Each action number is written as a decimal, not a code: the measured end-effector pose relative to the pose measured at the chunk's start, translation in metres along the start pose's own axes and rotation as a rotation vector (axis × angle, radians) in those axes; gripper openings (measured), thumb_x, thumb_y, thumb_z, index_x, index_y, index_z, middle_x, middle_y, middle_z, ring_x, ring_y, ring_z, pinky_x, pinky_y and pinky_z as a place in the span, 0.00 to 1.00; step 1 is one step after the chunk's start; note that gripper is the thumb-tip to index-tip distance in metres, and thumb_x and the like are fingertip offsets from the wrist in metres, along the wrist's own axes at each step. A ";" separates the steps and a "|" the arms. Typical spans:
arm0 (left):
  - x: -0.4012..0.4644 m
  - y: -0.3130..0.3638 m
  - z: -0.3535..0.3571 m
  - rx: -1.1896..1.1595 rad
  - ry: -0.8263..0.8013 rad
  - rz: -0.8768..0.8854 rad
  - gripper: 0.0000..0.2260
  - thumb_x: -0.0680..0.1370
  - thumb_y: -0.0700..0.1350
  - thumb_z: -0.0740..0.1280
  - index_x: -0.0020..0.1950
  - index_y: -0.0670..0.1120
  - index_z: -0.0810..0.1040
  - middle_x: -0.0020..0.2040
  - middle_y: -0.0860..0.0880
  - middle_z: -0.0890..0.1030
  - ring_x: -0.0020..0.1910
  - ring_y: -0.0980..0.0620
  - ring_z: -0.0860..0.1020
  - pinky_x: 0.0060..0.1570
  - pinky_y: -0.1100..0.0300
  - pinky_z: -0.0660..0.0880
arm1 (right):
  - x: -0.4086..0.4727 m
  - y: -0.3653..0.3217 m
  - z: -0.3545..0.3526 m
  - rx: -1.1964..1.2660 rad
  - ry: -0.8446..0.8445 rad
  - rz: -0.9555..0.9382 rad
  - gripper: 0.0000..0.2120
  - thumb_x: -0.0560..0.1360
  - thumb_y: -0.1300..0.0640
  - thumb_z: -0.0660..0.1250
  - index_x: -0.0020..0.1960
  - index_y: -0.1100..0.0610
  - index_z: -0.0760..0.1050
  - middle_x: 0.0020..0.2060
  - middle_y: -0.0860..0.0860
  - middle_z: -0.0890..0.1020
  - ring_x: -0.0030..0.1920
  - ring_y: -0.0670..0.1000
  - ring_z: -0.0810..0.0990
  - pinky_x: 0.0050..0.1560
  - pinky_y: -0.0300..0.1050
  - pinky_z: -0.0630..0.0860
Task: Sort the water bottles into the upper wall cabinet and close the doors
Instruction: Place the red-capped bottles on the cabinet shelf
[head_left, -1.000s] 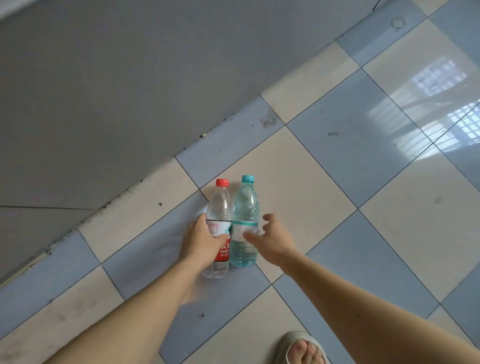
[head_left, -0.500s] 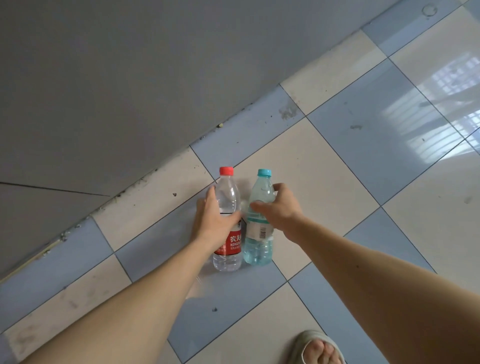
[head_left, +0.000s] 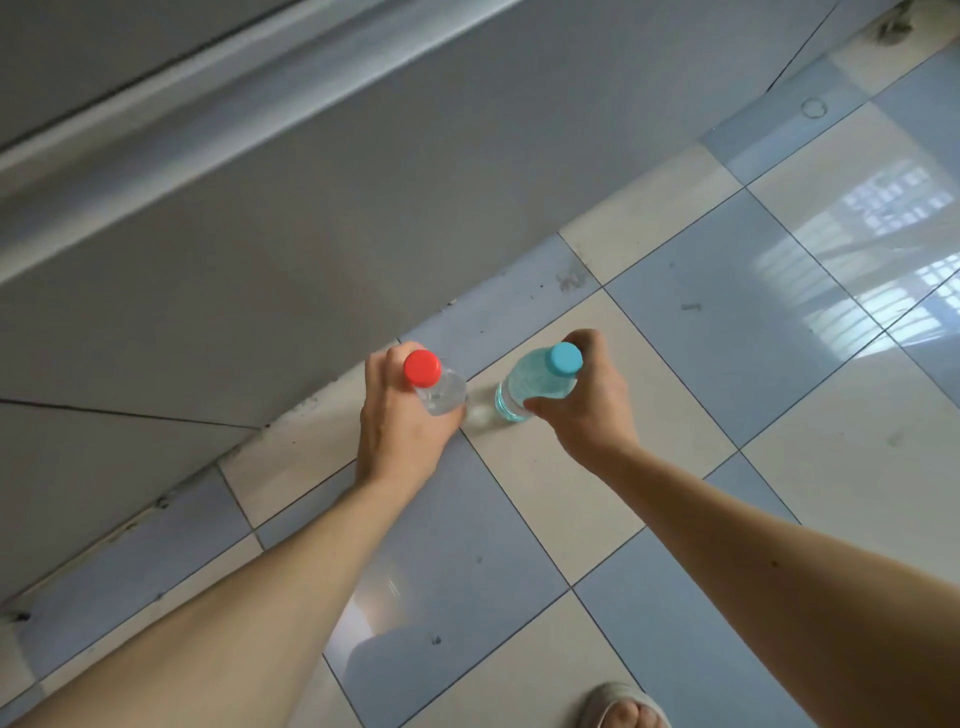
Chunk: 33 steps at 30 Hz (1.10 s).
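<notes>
I see two water bottles from above, both lifted off the tiled floor. My left hand (head_left: 400, 421) grips the clear bottle with the red cap (head_left: 441, 391) around its body. My right hand (head_left: 587, 400) grips the pale blue bottle with the blue cap (head_left: 535, 382). The two bottles hang side by side, a small gap between them, caps pointing up towards me. Most of each bottle's body is hidden behind the hand or its own top. The upper wall cabinet is out of view.
A grey lower cabinet front (head_left: 260, 260) runs along the left, topped by a pale counter edge (head_left: 208, 119). The floor is blue and cream checkered tile (head_left: 727, 312). My sandalled foot (head_left: 626, 709) shows at the bottom edge.
Both hands closed around the bottles standing on the floor and lifted them. The view has tilted up, and the counter edge now shows at the top left.
</notes>
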<state>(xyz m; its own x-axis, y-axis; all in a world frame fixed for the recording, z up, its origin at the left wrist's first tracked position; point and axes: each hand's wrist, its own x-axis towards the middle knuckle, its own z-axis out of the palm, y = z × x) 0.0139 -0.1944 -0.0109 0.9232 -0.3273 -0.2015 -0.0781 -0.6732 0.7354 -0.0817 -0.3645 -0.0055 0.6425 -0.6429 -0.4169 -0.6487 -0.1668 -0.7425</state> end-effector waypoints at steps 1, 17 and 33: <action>-0.002 -0.002 0.001 -0.004 0.010 0.017 0.22 0.69 0.49 0.80 0.55 0.57 0.71 0.53 0.57 0.68 0.45 0.61 0.69 0.46 0.60 0.69 | -0.001 0.001 0.003 -0.010 0.008 -0.020 0.29 0.68 0.63 0.78 0.55 0.45 0.63 0.46 0.42 0.74 0.47 0.51 0.73 0.36 0.37 0.65; -0.005 -0.029 0.021 -0.140 -0.054 -0.085 0.33 0.67 0.48 0.83 0.66 0.51 0.70 0.62 0.53 0.74 0.59 0.53 0.75 0.58 0.61 0.73 | -0.003 0.041 0.023 -0.054 -0.084 0.115 0.45 0.67 0.51 0.82 0.76 0.49 0.61 0.74 0.48 0.71 0.71 0.54 0.71 0.68 0.53 0.71; -0.038 -0.030 0.000 -0.127 -0.081 -0.224 0.24 0.65 0.43 0.82 0.56 0.53 0.77 0.52 0.51 0.82 0.51 0.47 0.81 0.49 0.55 0.78 | -0.034 0.027 0.018 0.079 -0.179 0.108 0.31 0.67 0.60 0.81 0.67 0.50 0.74 0.57 0.47 0.82 0.56 0.50 0.79 0.48 0.36 0.72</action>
<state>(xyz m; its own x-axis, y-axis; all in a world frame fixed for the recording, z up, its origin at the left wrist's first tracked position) -0.0187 -0.1618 -0.0257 0.8783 -0.2351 -0.4163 0.1777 -0.6478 0.7408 -0.1138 -0.3336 -0.0206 0.6377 -0.5097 -0.5775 -0.6884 -0.0408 -0.7242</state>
